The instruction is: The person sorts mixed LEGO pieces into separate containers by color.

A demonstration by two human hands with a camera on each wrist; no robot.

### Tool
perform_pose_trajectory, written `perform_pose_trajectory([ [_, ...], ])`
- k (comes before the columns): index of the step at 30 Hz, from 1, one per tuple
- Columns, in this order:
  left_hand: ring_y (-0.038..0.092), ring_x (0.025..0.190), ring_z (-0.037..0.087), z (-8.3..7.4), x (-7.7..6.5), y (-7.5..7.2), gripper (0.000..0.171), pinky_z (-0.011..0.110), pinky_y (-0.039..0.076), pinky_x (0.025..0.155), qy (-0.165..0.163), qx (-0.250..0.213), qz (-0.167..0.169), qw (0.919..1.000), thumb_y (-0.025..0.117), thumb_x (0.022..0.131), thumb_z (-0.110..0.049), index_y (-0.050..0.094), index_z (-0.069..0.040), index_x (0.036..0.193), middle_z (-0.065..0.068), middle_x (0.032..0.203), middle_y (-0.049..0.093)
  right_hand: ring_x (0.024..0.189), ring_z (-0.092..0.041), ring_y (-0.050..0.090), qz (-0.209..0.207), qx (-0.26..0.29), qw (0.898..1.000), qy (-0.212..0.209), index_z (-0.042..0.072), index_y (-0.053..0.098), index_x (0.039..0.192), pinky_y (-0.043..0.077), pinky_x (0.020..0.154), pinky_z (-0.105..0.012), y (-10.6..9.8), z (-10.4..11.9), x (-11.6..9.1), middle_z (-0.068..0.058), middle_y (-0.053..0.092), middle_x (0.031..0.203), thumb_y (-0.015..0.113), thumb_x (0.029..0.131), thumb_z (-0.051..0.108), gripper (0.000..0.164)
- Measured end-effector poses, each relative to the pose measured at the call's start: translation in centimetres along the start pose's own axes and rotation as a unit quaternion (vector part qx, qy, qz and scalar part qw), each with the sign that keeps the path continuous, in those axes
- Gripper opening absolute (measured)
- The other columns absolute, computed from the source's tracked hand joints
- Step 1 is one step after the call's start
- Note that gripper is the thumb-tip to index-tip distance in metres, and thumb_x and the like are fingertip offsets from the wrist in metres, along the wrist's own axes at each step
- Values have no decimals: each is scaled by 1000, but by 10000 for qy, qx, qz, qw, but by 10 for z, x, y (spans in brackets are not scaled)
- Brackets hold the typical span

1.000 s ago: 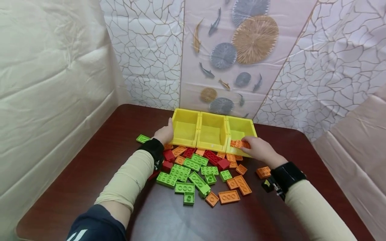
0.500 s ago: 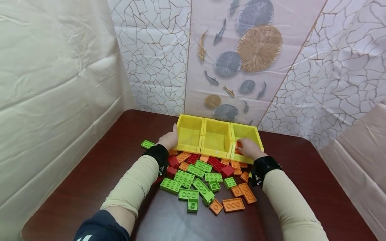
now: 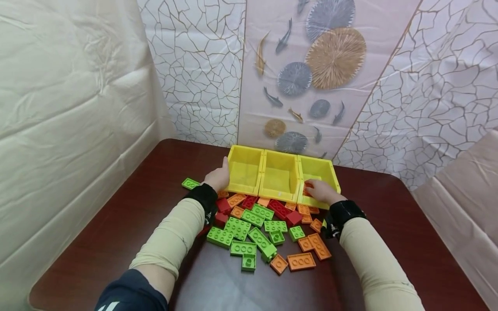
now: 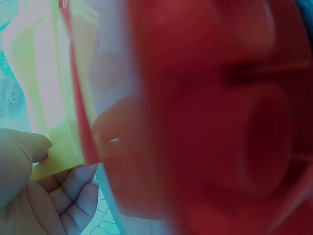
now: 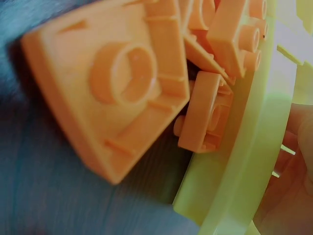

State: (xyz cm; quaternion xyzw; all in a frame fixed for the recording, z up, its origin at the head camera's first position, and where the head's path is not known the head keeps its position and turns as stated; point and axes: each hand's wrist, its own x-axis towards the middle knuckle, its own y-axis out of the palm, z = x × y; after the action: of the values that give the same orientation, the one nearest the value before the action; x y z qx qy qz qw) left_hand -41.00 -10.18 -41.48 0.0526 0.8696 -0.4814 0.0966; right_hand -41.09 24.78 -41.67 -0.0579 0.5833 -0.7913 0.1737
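A yellow three-compartment bin (image 3: 276, 179) stands at the back of the table. My left hand (image 3: 218, 176) grips its left end; in the left wrist view, the thumb lies on one side of the yellow wall and curled fingers on the other. Inside the right compartment, my right hand (image 3: 320, 190) holds orange building bricks (image 3: 307, 189) at its fingertips, partly hidden by the hand. The right wrist view shows the palm behind the yellow wall, its fingertips out of sight. The left and middle compartments hold no bricks.
Green bricks (image 3: 237, 228), red bricks (image 3: 278, 208) and orange bricks (image 3: 301, 261) lie spread in front of the bin. A lone green brick (image 3: 190, 183) lies left of the left hand. Patterned cloth (image 3: 194, 73) hangs behind the table.
My right hand has moved from the right compartment's front edge down into it, carrying the orange bricks. Its wrist now covers a loose orange brick. The left hand keeps its grip; the head view has shifted slightly.
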Motion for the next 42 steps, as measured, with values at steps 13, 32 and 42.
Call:
perform_pose_trajectory([
  [13,51,68,25,-2,-13,3,76,34,38,77,-220,-429,-74,9988,-7,96,-50,53,-7,111,12,77,53,115,-40,45,-1087,455,9921,-429,-3,47,130,39,89,-53,4,21,-73,-24,47,125,47,98,15,37],
  [32,51,68,26,4,4,7,83,34,38,72,-297,-525,-194,9980,-12,91,-58,54,-9,98,11,76,53,82,-17,57,4,-288,9969,726,7,55,115,47,65,-39,50,42,-152,-8,58,100,70,82,32,44],
  [42,49,67,24,1,-1,1,52,32,38,73,127,100,34,9999,11,103,-37,-1,-18,150,10,79,51,91,-26,59,-178,-213,9979,584,3,55,116,48,69,-44,20,38,-154,-12,60,103,68,85,26,41],
])
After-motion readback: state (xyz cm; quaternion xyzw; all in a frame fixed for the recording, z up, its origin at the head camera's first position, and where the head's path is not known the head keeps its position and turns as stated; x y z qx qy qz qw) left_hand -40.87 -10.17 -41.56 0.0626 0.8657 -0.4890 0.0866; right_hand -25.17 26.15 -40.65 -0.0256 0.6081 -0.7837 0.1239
